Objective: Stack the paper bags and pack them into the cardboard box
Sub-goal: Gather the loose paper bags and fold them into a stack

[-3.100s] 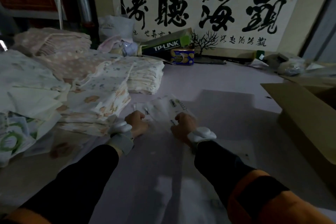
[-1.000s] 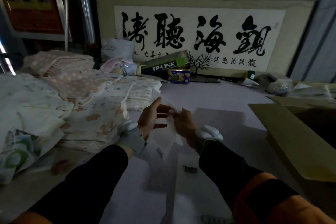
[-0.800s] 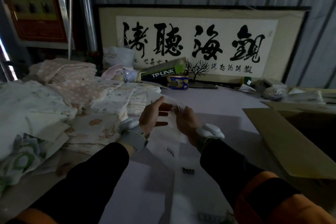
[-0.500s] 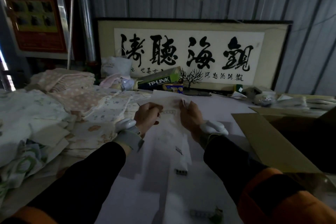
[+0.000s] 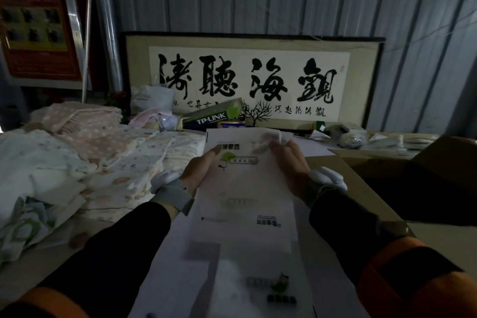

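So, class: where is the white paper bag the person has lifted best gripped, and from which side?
By its two long side edges near the top, one hand from each side, as the left hand and right hand hold it. The white paper bag is thin and hangs long, so a two-edge grip probably keeps it flat.

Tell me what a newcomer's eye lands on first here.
First, the framed calligraphy scroll with bold black characters, leaning on the back wall. Then the white paper bag held up at centre by the left hand and right hand. The open cardboard box lies to the right, and patterned bag stacks fill the left.
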### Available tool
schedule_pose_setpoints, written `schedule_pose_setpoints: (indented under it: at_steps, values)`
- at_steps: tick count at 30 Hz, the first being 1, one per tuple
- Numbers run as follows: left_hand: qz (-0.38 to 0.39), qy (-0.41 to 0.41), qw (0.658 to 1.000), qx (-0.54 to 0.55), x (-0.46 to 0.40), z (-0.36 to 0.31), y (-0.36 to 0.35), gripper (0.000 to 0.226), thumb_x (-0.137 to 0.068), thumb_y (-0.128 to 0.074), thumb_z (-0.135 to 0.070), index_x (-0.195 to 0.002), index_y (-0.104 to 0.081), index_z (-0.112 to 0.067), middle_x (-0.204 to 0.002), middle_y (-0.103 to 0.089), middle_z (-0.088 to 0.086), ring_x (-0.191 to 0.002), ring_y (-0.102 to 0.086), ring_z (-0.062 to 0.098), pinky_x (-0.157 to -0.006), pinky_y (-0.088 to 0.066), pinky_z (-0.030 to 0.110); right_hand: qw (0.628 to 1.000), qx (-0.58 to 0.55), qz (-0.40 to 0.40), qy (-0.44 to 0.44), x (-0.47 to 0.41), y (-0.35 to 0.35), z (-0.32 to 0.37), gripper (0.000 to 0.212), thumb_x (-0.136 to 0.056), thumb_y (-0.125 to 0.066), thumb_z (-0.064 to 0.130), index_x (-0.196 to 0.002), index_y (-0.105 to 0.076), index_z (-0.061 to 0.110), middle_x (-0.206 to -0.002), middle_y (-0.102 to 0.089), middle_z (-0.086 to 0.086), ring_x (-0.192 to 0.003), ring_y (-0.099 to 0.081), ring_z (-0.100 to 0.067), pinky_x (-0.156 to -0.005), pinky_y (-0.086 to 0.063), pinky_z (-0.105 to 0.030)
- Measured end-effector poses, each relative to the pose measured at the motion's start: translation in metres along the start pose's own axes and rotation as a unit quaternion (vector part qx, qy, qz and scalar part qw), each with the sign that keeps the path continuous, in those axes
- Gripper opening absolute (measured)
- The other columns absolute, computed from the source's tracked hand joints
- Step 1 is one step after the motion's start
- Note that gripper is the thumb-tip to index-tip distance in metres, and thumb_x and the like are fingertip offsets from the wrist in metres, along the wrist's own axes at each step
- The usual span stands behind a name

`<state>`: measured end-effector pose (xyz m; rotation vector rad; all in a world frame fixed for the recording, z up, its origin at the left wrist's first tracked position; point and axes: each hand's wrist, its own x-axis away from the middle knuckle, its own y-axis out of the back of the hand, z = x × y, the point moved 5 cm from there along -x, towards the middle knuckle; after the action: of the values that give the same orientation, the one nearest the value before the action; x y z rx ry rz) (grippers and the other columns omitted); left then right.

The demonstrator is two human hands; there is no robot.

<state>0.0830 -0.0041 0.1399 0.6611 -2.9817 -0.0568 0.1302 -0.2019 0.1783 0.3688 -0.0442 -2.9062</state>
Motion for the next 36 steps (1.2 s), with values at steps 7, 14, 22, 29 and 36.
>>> schedule_pose_setpoints:
  at_steps: [7, 14, 22, 29, 36]
  values:
    - [0.005, -0.036, 0.998, 0.048, 0.014, 0.005, -0.008, 0.026, -0.086, -0.066, -0.018, -0.107, -0.07, -0.003, -0.109, -0.071, 0.019, -0.103, -0.067, 0.037, -0.095, -0.053, 0.05, 1.0, -0.011, -0.006, -0.021, 0.015, 0.024, -0.008, 0.034, -0.091, -0.046, 0.008, -0.069, -0.071, 0.016, -0.076, -0.074, -0.009, -0.064, -0.067, -0.022, -0.061, -0.059, -0.033]
    - [-0.029, -0.103, 0.994, -0.023, 0.022, -0.006, -0.001, 0.031, -0.088, -0.063, -0.013, -0.118, -0.06, -0.007, -0.117, -0.066, 0.022, -0.104, -0.064, 0.039, -0.094, -0.051, 0.057, 0.996, 0.046, -0.069, -0.028, 0.016, 0.04, -0.016, 0.013, -0.088, -0.058, 0.014, -0.099, -0.054, 0.018, -0.107, -0.068, -0.02, -0.088, -0.069, -0.036, -0.074, -0.059, -0.046]
    - [-0.004, -0.201, 0.966, -0.164, 0.034, -0.028, -0.01, 0.025, -0.088, -0.066, -0.014, -0.111, -0.067, -0.006, -0.111, -0.07, 0.019, -0.097, -0.068, 0.036, -0.082, -0.055, 0.037, 0.952, 0.277, -0.127, -0.007, 0.014, 0.049, -0.007, 0.073, -0.072, -0.062, 0.018, -0.139, -0.032, 0.022, -0.138, -0.047, -0.011, -0.125, -0.045, -0.031, -0.104, -0.041, -0.047]
    - [0.024, -0.264, 0.92, -0.289, 0.051, -0.045, -0.03, 0.013, -0.085, -0.069, -0.014, -0.098, -0.074, -0.014, -0.094, -0.075, 0.008, -0.087, -0.065, 0.014, -0.058, -0.038, -0.003, 0.884, 0.442, -0.013, 0.15, 0.018, -0.001, 0.025, 0.065, -0.074, -0.071, 0.032, -0.132, -0.044, 0.038, -0.149, -0.036, 0.003, -0.137, -0.032, -0.025, -0.107, -0.026, -0.056]
    - [0.049, -0.291, 0.893, -0.341, 0.062, -0.049, -0.037, 0.02, -0.088, -0.064, -0.01, -0.106, -0.074, -0.008, -0.104, -0.075, 0.011, -0.093, -0.065, 0.012, -0.065, -0.039, -0.004, 0.896, 0.423, 0.073, 0.115, 0.025, -0.011, 0.029, 0.076, -0.078, -0.07, 0.042, -0.143, -0.032, 0.029, -0.137, -0.046, -0.012, -0.126, -0.045, -0.031, -0.1, -0.043, -0.045]
